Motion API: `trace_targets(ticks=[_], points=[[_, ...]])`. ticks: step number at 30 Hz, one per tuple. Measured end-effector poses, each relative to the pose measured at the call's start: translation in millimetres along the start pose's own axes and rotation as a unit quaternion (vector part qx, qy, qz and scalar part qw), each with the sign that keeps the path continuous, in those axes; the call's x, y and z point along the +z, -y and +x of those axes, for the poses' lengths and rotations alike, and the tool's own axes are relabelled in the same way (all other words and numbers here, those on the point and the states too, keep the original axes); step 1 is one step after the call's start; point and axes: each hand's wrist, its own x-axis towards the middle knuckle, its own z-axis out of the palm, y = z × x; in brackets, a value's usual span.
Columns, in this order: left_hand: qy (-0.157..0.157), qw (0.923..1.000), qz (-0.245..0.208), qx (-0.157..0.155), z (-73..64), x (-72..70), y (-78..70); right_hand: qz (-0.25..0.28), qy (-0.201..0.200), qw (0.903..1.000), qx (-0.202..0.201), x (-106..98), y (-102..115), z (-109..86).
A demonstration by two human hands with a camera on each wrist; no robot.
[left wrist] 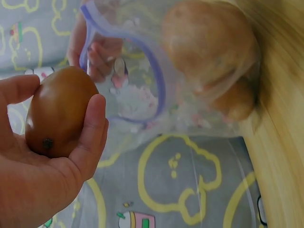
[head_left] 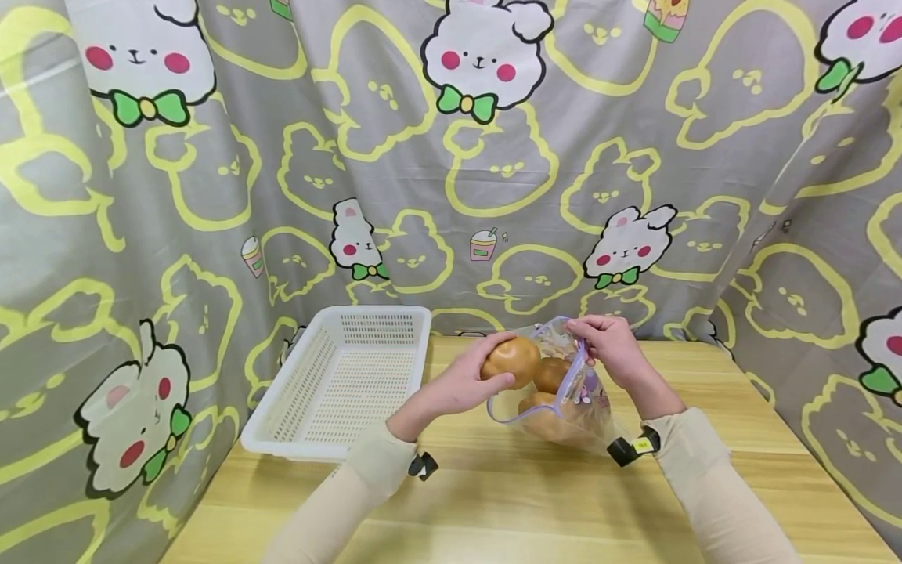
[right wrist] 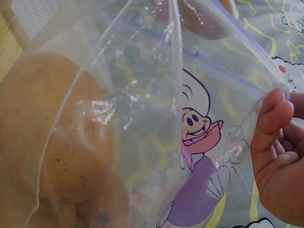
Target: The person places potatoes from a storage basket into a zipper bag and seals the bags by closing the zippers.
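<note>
In the head view my left hand [head_left: 467, 381] grips a smooth golden-brown, pear-like fruit [head_left: 513, 362] at the mouth of a clear zip bag [head_left: 588, 427]. The left wrist view shows a dark spot at one end of this fruit [left wrist: 64, 111], with fingers and thumb around its sides. My right hand [head_left: 611, 346] pinches the bag's purple-edged rim at the far right and holds it up. Inside the bag, more brown fruits [head_left: 546, 419] lie low, partly hidden by the plastic. Dark specks dot one bagged fruit [right wrist: 57, 128] in the right wrist view.
A white slatted plastic basket [head_left: 282, 423] stands on the left of the wooden table [head_left: 507, 501], holding nothing. Behind the table and along both sides hangs a grey patterned curtain [head_left: 423, 180]. The bag rests right of the basket.
</note>
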Motion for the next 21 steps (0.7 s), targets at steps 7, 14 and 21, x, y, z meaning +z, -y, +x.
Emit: trace_targets(ticks=[7, 14, 21], points=[[0.017, 0.9986, 0.050, -0.002, 4.7, 16.2, -7.8, 0.006, -0.003, 0.9999, 0.010, 2, 2, -0.5], [0.007, 0.9910, 0.132, 0.021, 9.8, 29.6, -10.0, 0.000, 0.005, 1.0000, -0.001, 4, 3, -0.1], [-0.033, 0.9770, 0.209, 0.024, 15.2, 41.8, -6.9, 0.002, 0.008, 1.0000, 0.002, 5, 4, -0.8]])
